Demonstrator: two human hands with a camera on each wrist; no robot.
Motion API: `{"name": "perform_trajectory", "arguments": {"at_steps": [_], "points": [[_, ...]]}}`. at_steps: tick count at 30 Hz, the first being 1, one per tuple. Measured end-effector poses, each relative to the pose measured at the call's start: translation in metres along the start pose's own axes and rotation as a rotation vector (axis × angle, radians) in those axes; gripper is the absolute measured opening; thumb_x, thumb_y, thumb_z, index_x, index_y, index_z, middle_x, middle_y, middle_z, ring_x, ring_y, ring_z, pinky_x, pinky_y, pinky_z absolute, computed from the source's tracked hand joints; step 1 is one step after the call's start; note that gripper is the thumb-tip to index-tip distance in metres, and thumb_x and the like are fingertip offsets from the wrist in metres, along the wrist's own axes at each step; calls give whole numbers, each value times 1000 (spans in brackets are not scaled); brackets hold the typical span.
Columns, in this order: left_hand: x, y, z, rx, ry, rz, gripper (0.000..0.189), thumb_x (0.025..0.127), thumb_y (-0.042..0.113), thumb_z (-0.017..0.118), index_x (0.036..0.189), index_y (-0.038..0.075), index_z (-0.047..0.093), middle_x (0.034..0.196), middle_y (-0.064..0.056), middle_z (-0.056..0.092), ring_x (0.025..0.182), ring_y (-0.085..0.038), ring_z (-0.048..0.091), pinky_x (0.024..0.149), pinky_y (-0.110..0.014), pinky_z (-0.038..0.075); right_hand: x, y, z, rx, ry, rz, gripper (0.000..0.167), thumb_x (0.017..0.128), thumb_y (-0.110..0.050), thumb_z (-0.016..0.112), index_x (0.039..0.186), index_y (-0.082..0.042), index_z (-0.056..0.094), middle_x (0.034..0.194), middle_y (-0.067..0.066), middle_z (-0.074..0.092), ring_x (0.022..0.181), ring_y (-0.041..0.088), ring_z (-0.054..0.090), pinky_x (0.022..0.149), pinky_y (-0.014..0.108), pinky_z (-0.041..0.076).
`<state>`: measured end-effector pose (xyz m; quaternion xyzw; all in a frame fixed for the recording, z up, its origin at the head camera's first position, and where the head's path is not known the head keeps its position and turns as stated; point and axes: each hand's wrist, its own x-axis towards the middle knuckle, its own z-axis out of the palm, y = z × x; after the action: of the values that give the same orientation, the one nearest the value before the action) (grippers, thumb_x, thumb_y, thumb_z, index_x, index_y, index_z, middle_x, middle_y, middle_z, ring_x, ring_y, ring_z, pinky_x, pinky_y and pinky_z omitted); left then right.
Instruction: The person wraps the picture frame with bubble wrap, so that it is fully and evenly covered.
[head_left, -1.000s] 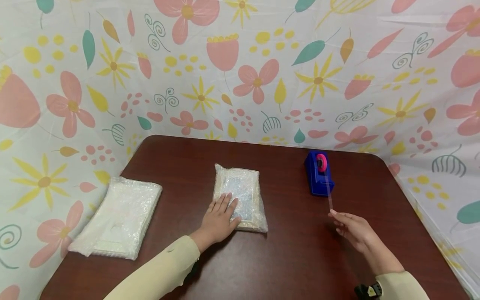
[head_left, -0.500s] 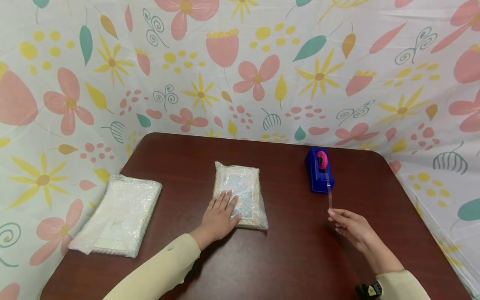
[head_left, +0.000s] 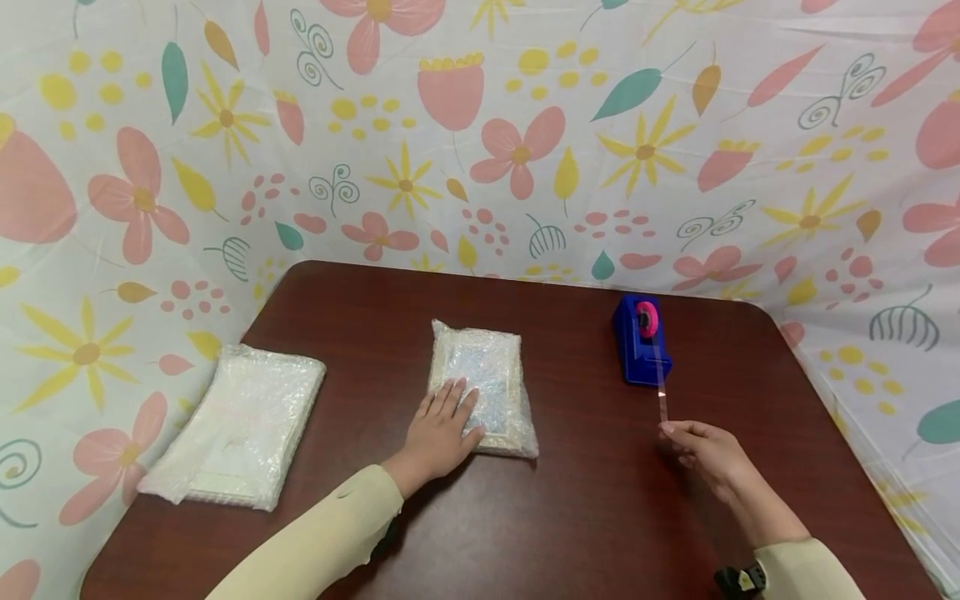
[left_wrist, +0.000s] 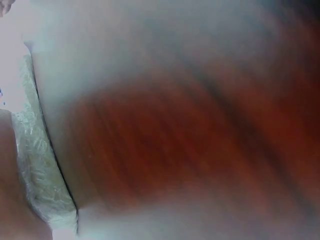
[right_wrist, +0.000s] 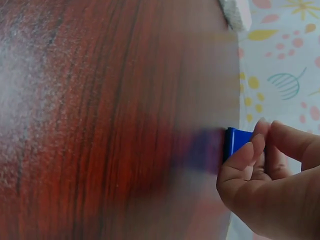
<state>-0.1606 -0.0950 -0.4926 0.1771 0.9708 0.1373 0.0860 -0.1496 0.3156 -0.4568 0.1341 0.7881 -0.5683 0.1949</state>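
Note:
My left hand (head_left: 437, 432) rests flat, fingers spread, on a picture frame (head_left: 491, 375) wrapped in bubble wrap near the middle of the table. In the left wrist view the edge of this wrapped frame (left_wrist: 37, 165) shows along the left side. With thumb and forefinger my right hand (head_left: 708, 454) pinches the end of a clear strip of tape (head_left: 663, 404). The strip runs back to a blue tape dispenser (head_left: 637, 354) with a pink core in its roll. In the right wrist view the curled fingers (right_wrist: 240, 160) partly hide the dispenser (right_wrist: 237, 141).
Another bubble-wrapped flat package (head_left: 247, 425) lies at the left side of the brown wooden table (head_left: 570, 517). A floral cloth (head_left: 517, 225) hangs behind the table and along both sides, close to its edges.
Both hands keep nearly the same places, the left on the wrapped frame, the right on the tape end. The head view has shifted slightly.

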Motion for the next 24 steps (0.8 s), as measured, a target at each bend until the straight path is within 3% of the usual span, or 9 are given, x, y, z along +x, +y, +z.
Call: {"name": "perform_trajectory", "arguments": {"at_steps": [9,14,18,22,24], "points": [[2,-1,2,8,-3,1,65,109,47,40,164,14,27,174,-11,18,162,-31,16,131,-51,18,6,5,1,2,-16,6,19,104,-27,62,116,-18,74,92,-25,69,87,-3,60,79,19,56],[1,-1,1,14,-1,5,65,109,47,39,164,14,27,173,-11,19,162,-31,17,131,-52,18,8,2,-1,-80,-16,8,31,105,-26,60,127,-7,70,97,-23,70,88,-8,62,77,22,56],[1,-1,0,16,0,5,65,109,47,40,163,13,27,173,-11,19,162,-31,17,131,-52,19,10,0,-3,-126,-31,17,39,105,-23,58,135,3,62,96,-21,70,86,-7,62,75,24,55],[2,-2,0,14,-2,5,65,109,47,40,164,13,27,173,-11,19,162,-32,16,131,-52,18,13,-3,-5,-123,-55,36,57,104,-23,59,148,9,40,96,-21,69,84,-3,62,72,26,53],[2,-2,0,16,0,5,65,109,47,40,164,13,27,173,-11,19,162,-32,16,131,-52,18,14,-5,-6,-120,-72,41,55,103,-23,61,146,8,42,95,-21,70,84,-2,62,71,26,53]]}}
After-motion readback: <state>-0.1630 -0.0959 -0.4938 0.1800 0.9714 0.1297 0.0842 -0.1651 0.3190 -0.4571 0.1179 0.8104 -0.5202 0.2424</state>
